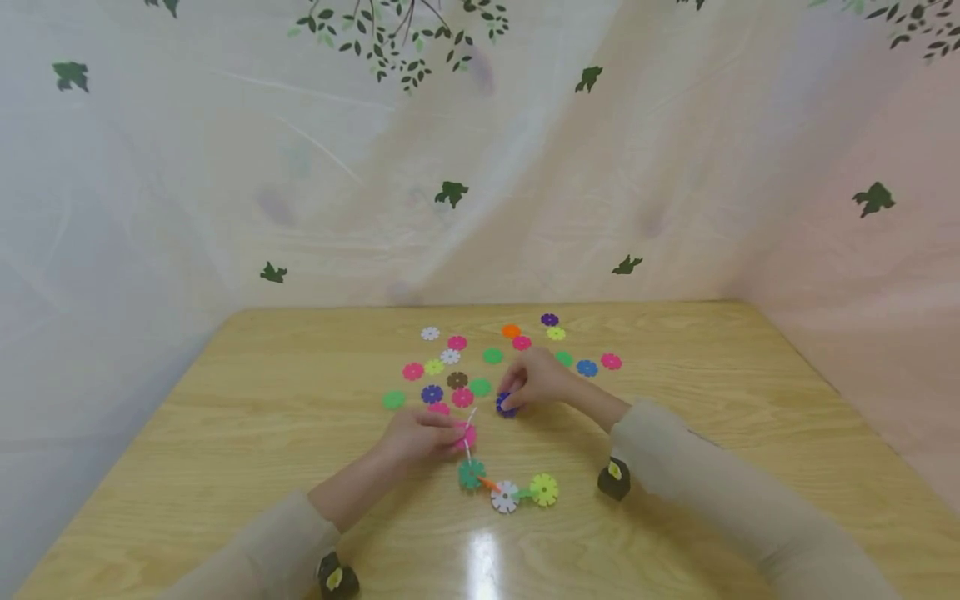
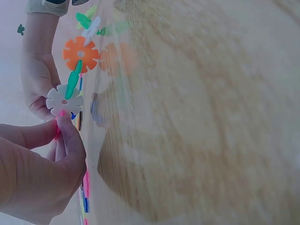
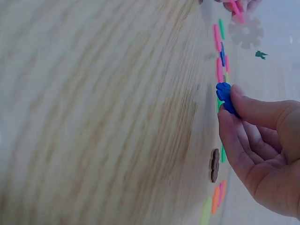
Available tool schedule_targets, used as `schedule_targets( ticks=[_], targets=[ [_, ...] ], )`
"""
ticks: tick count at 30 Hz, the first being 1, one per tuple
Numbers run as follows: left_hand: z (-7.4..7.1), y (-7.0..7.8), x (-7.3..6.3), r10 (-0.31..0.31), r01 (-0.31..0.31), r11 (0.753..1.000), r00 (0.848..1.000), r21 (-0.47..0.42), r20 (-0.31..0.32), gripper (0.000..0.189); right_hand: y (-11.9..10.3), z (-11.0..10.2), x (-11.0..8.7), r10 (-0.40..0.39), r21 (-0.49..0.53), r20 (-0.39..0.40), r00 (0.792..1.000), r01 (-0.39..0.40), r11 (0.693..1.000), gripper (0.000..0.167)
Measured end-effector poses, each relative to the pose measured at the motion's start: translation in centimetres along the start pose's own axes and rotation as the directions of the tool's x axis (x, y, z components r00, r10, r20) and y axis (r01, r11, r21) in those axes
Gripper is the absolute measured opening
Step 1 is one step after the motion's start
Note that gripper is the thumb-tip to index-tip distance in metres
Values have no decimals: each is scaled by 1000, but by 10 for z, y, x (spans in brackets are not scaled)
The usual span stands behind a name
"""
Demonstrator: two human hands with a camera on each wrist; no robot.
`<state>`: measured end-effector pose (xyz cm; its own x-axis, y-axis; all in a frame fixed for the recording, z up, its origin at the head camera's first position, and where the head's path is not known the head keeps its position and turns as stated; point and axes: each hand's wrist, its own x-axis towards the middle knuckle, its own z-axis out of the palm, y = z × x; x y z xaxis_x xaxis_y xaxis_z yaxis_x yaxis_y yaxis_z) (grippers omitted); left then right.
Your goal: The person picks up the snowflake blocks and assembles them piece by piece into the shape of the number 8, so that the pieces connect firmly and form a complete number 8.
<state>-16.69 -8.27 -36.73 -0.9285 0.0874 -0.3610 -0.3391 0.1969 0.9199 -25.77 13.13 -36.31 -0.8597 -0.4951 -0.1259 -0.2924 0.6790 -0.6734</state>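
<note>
The relation that matters most, in my judgement, is between the blue disc and the pink disc at the far end of the chain. You have the blue disc in your right hand, pinched at its edge by thumb and index finger. Your left hand is nearly closed too, with thumb and fingertips together on the pink disc. From your left hand, the blue disc lies to the right and a little farther away, near the pink disc but apart from it.

The blue disc is round, so it has no long axis; the right wrist view shows it tilted. The chain's long axis runs from the pink disc toward you, then bends right and ends at the yellow disc. Whether the slots line up, I cannot tell.
</note>
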Motion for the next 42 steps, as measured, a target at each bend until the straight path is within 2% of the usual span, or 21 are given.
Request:
schedule_targets(
  ticks=[3,8,12,17,20,25,32,35,39,42],
  targets=[
    [1,0,1,-1,1,1000,1000,-4,-2,21,-1,2,-4,110,159,13,994,-111,981,20],
    [1,0,2,0,0,1000,1000,-19,-4,23,-8,7,-9,247,387,55,968,-248,888,23],
    [2,0,3,-4,4,1000,1000,-21,-3,24,-11,11,-10,285,478,72,956,-284,831,25],
    [1,-1,3,9,-9,1000,1000,-18,7,22,-16,14,-8,306,537,59,950,-289,793,25],
    [1,-1,4,11,-11,1000,1000,-1,18,22,-18,15,-8,304,545,46,952,-279,791,26],
    [1,-1,5,-1,1,999,1000,52,12,21,-19,15,-9,279,509,41,959,-260,820,26],
    [1,-2,3,13,-13,999,1000,50,0,20,-19,16,-8,270,494,27,962,-248,833,24],
    [1,-1,3,8,-8,998,1000,57,3,20,-20,16,-9,249,453,27,968,-234,860,23],
    [2,-2,5,24,-22,992,1000,128,-11,20,-23,17,-11,214,382,29,976,-209,900,20],
    [4,-1,4,49,-40,977,998,208,-35,21,-26,18,-13,220,365,21,975,-212,907,18]
  ],
)
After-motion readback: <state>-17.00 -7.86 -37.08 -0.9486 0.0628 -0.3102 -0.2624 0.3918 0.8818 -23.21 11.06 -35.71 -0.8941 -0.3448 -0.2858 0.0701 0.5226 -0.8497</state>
